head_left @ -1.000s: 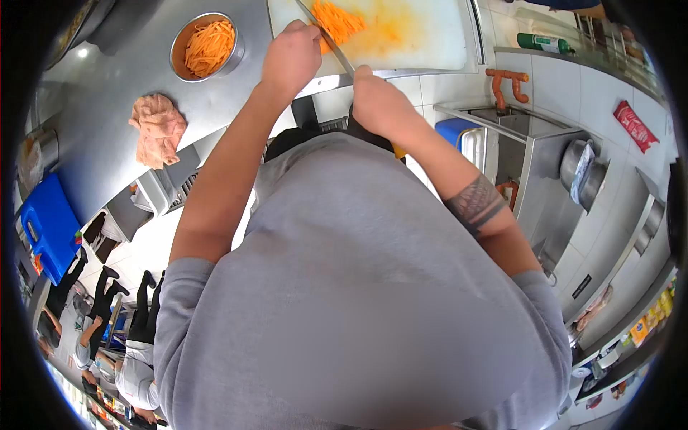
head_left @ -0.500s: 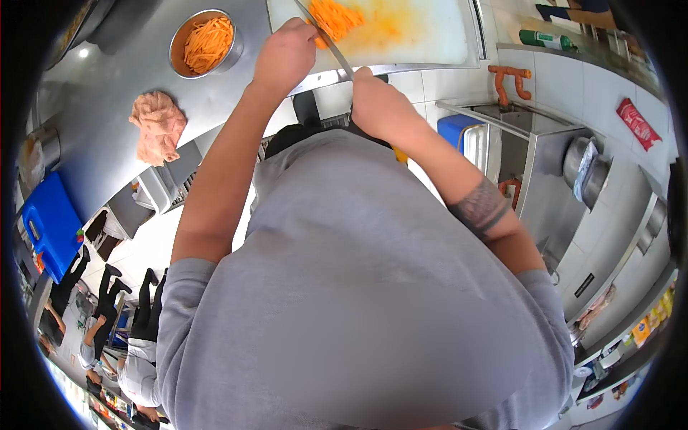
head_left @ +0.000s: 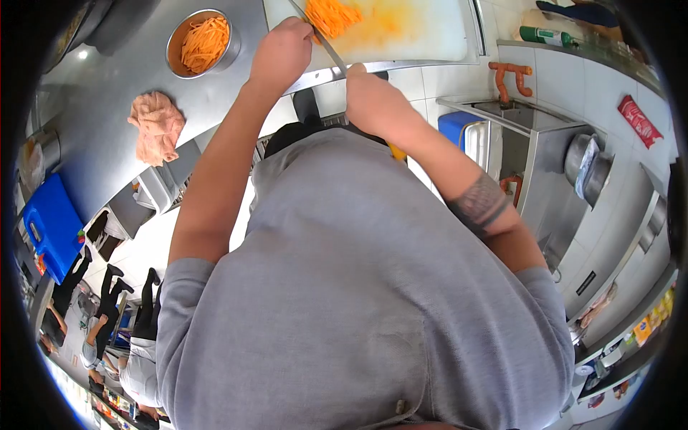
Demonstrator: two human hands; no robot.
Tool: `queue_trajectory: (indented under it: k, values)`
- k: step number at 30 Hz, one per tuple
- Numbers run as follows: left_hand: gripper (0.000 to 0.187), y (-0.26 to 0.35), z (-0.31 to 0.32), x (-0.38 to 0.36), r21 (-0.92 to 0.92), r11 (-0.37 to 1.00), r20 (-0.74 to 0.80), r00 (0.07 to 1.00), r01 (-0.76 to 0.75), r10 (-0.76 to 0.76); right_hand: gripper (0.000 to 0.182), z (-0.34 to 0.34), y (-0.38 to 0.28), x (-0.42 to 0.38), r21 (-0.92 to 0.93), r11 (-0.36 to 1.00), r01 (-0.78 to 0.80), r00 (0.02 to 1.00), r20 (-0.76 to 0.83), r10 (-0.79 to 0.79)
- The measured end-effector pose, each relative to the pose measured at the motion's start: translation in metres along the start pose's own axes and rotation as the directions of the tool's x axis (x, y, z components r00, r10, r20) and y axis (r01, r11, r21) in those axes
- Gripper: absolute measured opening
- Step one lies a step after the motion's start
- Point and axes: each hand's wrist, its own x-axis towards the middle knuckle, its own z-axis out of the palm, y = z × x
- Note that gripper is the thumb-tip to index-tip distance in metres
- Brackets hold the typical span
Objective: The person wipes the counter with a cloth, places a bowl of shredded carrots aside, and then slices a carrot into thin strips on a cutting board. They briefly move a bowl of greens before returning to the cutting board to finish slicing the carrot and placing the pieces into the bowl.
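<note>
Head view: your right hand (head_left: 378, 102) grips a knife (head_left: 333, 54), likely stiff, best held behind its blade (head_left: 322, 41), which passes your left hand (head_left: 282, 53); you cannot tell whether that hand holds anything. Orange strips (head_left: 334, 16), likely slippery, lie beyond both.

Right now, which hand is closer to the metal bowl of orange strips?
The left hand. It is to the right of the bowl in the picture, by the knife; the right hand grips that, farther off.

Arms (head_left: 217, 172) extend forward, left hand (head_left: 282, 51) curled, right hand (head_left: 375, 102) clenched.
</note>
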Motion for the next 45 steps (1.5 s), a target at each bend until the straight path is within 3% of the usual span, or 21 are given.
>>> queue_trajectory:
  k: [5, 9, 12, 14, 15, 17, 19, 21, 23, 24, 26, 31, 33, 34, 35, 36, 38, 39, 41, 45]
  values:
    - [0.011, -0.002, 0.001, -0.002, -0.041, 0.999, 0.003, 1.0, -0.013, 0.013, 0.024, -0.018, -0.007, 0.002, 0.036, 0.999, 0.001, 1.0, 0.027, -0.002]
    - [0.011, -0.004, -0.006, -0.002, -0.007, 1.0, 0.026, 1.0, -0.01, 0.011, 0.021, 0.014, 0.012, 0.016, 0.058, 0.998, -0.034, 0.999, -0.007, 0.035]
    - [0.013, -0.005, -0.007, -0.009, -0.031, 0.999, 0.001, 1.0, -0.01, 0.01, 0.022, -0.016, 0.017, 0.015, 0.035, 0.998, -0.049, 0.999, -0.01, 0.05]
    - [0.019, 0.002, -0.011, -0.013, -0.142, 0.965, -0.1, 0.967, 0.219, -0.234, 0.024, -0.035, 0.013, 0.002, -0.003, 0.998, -0.062, 0.996, -0.06, 0.062]
    - [0.019, 0.009, -0.012, -0.016, -0.143, 0.965, -0.105, 0.966, 0.22, -0.236, 0.027, -0.039, 0.013, -0.008, -0.031, 0.996, -0.086, 0.992, -0.093, 0.083]
    - [0.029, 0.027, -0.015, -0.012, -0.099, 0.983, -0.362, 0.915, 0.154, -0.18, 0.025, -0.041, 0.022, -0.015, -0.038, 0.998, -0.052, 0.989, -0.14, 0.046]
    - [0.033, 0.039, -0.013, -0.007, -0.109, 0.987, -0.404, 0.902, 0.12, -0.154, 0.024, -0.05, 0.024, -0.022, -0.049, 0.999, -0.017, 0.982, -0.19, 0.007]
    - [0.036, 0.039, -0.013, -0.002, -0.12, 0.989, -0.446, 0.885, 0.088, -0.133, 0.029, -0.069, 0.018, -0.028, 0.418, 0.879, -0.228, 0.974, 0.101, 0.204]
    - [0.031, 0.031, -0.005, 0.002, -0.039, 0.999, -0.438, 0.899, -0.022, 0.002, 0.03, -0.073, 0.024, -0.031, 0.449, 0.863, -0.231, 0.972, 0.136, 0.19]
    - [0.031, 0.026, -0.001, 0.004, -0.043, 0.999, -0.441, 0.898, -0.022, 0.001, 0.032, -0.074, 0.026, -0.033, 0.483, 0.842, -0.24, 0.969, 0.175, 0.176]
    - [0.023, 0.011, 0.009, 0.005, 0.027, 0.997, -0.33, 0.941, -0.074, 0.079, 0.031, -0.076, 0.03, -0.033, 0.487, 0.836, -0.253, 0.966, 0.177, 0.189]
    - [0.017, 0.006, 0.014, -0.001, -0.004, 0.999, -0.345, 0.938, -0.036, 0.033, 0.032, -0.07, 0.039, -0.03, 0.523, 0.81, -0.266, 0.964, 0.164, 0.211]
    - [0.019, 0.011, 0.008, -0.002, -0.007, 0.999, -0.335, 0.942, -0.039, 0.035, 0.029, -0.074, 0.034, -0.031, 0.457, 0.842, -0.286, 0.958, 0.159, 0.239]
    - [0.031, 0.016, 0.005, 0.0, -0.047, 0.999, -0.343, 0.939, -0.024, 0.007, 0.029, -0.067, 0.04, -0.031, 0.459, 0.841, -0.285, 0.958, 0.158, 0.238]
    - [0.043, 0.024, -0.002, 0.004, -0.086, 0.996, -0.35, 0.937, -0.011, -0.02, 0.026, -0.055, 0.048, -0.031, 0.211, 0.972, -0.107, 0.984, -0.116, 0.133]
    - [0.043, 0.034, -0.009, 0.008, -0.084, 0.996, -0.349, 0.937, -0.015, -0.016, 0.025, -0.046, 0.056, -0.03, -0.095, 0.995, 0.017, 0.938, -0.343, -0.049]
    - [0.083, 0.06, -0.026, 0.016, -0.136, 0.989, -0.281, 0.955, 0.058, -0.095, 0.026, -0.059, 0.043, -0.037, -0.082, 0.996, -0.036, 0.947, -0.322, 0.008]
    - [0.083, 0.061, -0.022, 0.017, -0.135, 0.989, -0.282, 0.955, 0.058, -0.095, 0.028, -0.064, 0.036, -0.042, -0.072, 0.994, -0.087, 0.953, -0.298, 0.062]
    - [0.11, 0.061, -0.015, 0.022, -0.001, 0.988, -0.137, 0.979, 0.154, -0.153, 0.031, -0.068, 0.032, -0.049, -0.088, 0.992, -0.086, 0.954, -0.293, 0.057]
    - [0.111, 0.053, -0.006, 0.034, 0.184, 0.969, -0.12, 0.982, 0.166, -0.145, 0.034, -0.074, 0.041, -0.067, -0.131, 0.984, -0.118, 0.94, -0.335, 0.068]
